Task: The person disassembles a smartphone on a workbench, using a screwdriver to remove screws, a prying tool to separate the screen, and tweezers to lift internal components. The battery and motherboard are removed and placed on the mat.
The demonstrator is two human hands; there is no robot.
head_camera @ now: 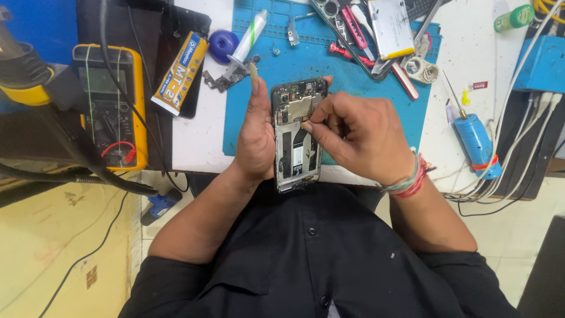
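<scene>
So the left hand (254,132) is cupped around the left edge of an opened-up phone (297,135), back cover off and the guts showing, held upright-ish over the near edge of the blue work mat (353,118); fingers wrap behind it and clamp the frame, with one fingertip poking out at the top right corner and the thumb sticking straight up beside the phone; the right hand (353,138) comes in from the right side, fingers bunched together and pinched right at the middle of the phone, near the board area; can't tell what's between the fingertips, way too small; a bunch of red and green thread bands (409,179) sits on the right wrist; behind the phone on the mat there's a small circuit board (226,76) with a white tube (247,35) lying across it, and a blue round cap (223,44) just beside that; a yellow glue tube box (180,70) lies on a dark slab at the left, next to a yellow multimeter (109,106); a tray of tools (365,35) with red-handled bits sits at the top; a blue-handled driver (475,141) lies well off to the right among white cables (518,147); black shirt (312,259) fills the bottom.
</scene>
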